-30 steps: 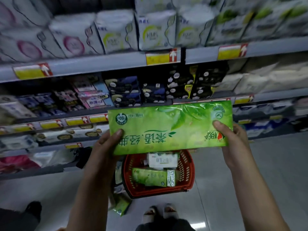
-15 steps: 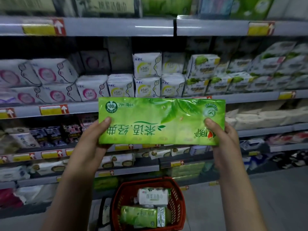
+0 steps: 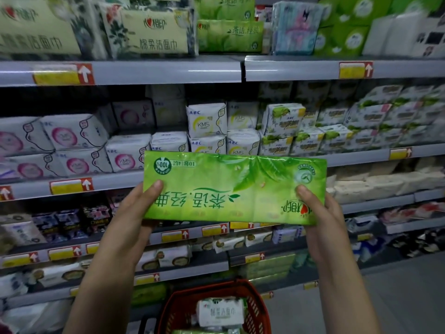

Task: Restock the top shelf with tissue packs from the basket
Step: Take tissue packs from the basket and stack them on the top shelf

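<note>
Left hand [image 3: 132, 213] and right hand [image 3: 330, 218] pinch the green tissue pack [image 3: 234, 189] by its ends, well below the top shelf [image 3: 168, 71]. Mid-carry, I'd say; next, raise it beside the matching packs [image 3: 228, 34] there.

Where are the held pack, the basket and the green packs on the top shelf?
held pack [image 3: 228, 182]: head view, middle of its green front.
basket [image 3: 258, 312]: head view, red right wall.
top-shelf green packs [image 3: 230, 36]: head view, front of the lower pack.
</note>
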